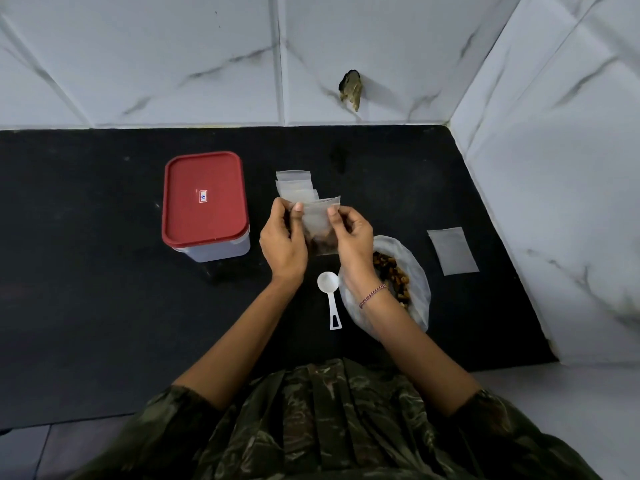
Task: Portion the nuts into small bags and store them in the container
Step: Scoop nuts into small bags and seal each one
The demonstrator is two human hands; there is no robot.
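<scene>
Black stone counter [86, 306] against marble-look wall tiles [173, 64] keeps everything within reach. Over it the left hand [282, 240] and right hand [351, 237] each pinch the top edge of a small clear plastic bag [317, 220], held upright so its brown nuts [322, 242] settle low (probably for sealing). Left of it stands the red-lidded clear plastic container [204, 206], lid on.

A matte black surface [86, 271] runs back to a wall [173, 64] of white marble-look tiles with grey veins. It meets a second tiled wall [571, 168] on the right, forming a corner. A ragged dark brownish patch [350, 90] marks the back wall. Pale tiles [20, 452] show at the lower corners. The light is soft and even.
</scene>
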